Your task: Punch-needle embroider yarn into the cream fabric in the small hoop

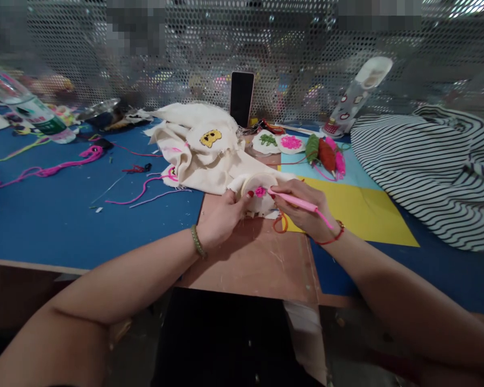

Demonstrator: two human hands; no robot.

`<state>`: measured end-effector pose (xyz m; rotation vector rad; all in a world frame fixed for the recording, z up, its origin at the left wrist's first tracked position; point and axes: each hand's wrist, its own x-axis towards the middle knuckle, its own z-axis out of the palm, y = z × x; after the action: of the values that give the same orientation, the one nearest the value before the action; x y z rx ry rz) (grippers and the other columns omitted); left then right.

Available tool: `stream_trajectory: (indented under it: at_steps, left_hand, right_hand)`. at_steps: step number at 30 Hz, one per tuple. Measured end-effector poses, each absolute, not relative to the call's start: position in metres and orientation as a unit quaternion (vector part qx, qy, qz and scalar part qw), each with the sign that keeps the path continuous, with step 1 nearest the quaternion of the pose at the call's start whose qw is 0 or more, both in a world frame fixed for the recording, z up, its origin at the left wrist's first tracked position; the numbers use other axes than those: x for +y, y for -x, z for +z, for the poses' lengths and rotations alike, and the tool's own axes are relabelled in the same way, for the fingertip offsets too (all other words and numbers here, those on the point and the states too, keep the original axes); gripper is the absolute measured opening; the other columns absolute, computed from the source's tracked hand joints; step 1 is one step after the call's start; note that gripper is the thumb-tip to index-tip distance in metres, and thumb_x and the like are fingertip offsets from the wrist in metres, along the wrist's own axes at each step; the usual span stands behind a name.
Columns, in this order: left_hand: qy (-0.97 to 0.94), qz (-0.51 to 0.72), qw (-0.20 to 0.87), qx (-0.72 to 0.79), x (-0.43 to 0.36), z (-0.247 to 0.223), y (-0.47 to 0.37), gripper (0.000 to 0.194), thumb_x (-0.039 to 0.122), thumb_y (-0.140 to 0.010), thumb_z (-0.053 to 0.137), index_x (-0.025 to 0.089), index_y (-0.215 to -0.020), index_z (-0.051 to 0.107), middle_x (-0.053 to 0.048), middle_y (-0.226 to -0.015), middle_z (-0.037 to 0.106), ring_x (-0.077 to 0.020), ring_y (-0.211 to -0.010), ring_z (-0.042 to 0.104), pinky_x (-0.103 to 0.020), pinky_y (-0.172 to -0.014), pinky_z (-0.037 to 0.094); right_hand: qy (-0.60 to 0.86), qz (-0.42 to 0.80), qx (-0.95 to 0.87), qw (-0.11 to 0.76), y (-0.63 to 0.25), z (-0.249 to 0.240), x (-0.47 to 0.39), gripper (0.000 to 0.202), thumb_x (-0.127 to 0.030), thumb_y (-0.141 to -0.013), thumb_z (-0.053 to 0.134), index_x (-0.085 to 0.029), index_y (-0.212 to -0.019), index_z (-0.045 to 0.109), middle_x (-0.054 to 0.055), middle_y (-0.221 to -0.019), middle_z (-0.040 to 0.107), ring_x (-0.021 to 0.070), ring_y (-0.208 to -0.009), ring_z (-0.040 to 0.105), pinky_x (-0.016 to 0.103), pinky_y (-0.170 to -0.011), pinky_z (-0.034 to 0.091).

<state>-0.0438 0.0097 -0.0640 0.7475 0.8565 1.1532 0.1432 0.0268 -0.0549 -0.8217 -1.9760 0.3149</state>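
My left hand (225, 215) grips the near left edge of a round embroidery hoop (244, 185), its thumb lying on the stretched white cloth. A small patch of bright pink stitching (260, 191) shows inside the hoop. My right hand (306, 209) is closed around a pink punch needle pen (298, 201), with pink yarn trailing from its back end. The pen's tip is close to the right side of the stitching; whether it pierces the cloth I cannot tell. Loose white cloth (213, 169) with a yellow stitched figure (211, 138) runs from the hoop toward the back.
A phone (242, 97) stands upright against the perforated metal screen. Green, red and pink yarn bundles (326, 156) lie right, beside two round stitched patches (278, 142). A striped cloth (427, 172) covers the far right; a plastic bottle (32, 110) and pink yarn (56, 169) are left.
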Motion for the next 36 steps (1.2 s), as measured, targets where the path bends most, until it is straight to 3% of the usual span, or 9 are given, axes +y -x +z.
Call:
stream_trajectory:
  at_steps: [8,13,18,30,36]
  left_hand:
    - [-0.372,0.488,0.669,0.419,0.011,-0.061,0.041,0.015,0.027,-0.088,0.065,0.019,-0.100,0.061,-0.006,-0.097,0.070,-0.0178,-0.091,0.066,-0.035,-0.086,0.053]
    - [-0.332,0.518,0.673,0.410,0.014,-0.059,0.040,0.013,0.023,-0.089,0.062,0.019,-0.101,0.059,-0.007,-0.108,0.069,-0.0190,-0.099,0.066,-0.038,-0.090,0.055]
    - [-0.291,0.505,0.694,0.422,0.007,-0.044,0.038,0.017,0.021,-0.089,0.061,0.019,-0.105,0.056,-0.010,-0.118,0.066,-0.0236,-0.103,0.065,-0.043,-0.082,0.060]
    - [-0.292,0.494,0.717,0.397,0.005,-0.041,0.039,0.019,0.025,-0.091,0.058,0.019,-0.108,0.052,-0.014,-0.123,0.063,-0.0284,-0.105,0.065,-0.053,-0.082,0.060]
    - [-0.316,0.494,0.692,0.420,0.009,-0.051,0.039,0.014,0.026,-0.091,0.061,0.019,-0.100,0.053,-0.008,-0.106,0.067,-0.0185,-0.090,0.067,-0.036,-0.078,0.059]
  right_hand:
    - [0.347,0.138,-0.777,0.507,-0.142,-0.054,0.030,0.008,-0.022,-0.089,0.062,-0.023,-0.091,0.070,0.002,-0.087,0.076,0.0168,-0.080,0.071,0.031,-0.073,0.057]
    - [0.351,0.137,-0.766,0.520,-0.143,-0.047,0.024,0.010,-0.022,-0.090,0.061,-0.022,-0.091,0.071,0.004,-0.088,0.076,0.0168,-0.081,0.072,0.030,-0.073,0.058]
    - [0.344,0.143,-0.763,0.528,-0.145,-0.045,0.024,0.011,-0.024,-0.090,0.061,-0.021,-0.089,0.071,0.004,-0.086,0.076,0.0162,-0.080,0.071,0.030,-0.070,0.057]
    - [0.367,0.157,-0.750,0.528,-0.146,-0.046,0.025,0.012,-0.028,-0.091,0.060,-0.024,-0.087,0.070,0.004,-0.085,0.075,0.0173,-0.078,0.071,0.032,-0.068,0.057]
    - [0.334,0.155,-0.785,0.499,-0.145,-0.053,0.030,0.007,-0.025,-0.088,0.064,-0.025,-0.092,0.070,0.003,-0.088,0.075,0.0183,-0.081,0.070,0.036,-0.075,0.056]
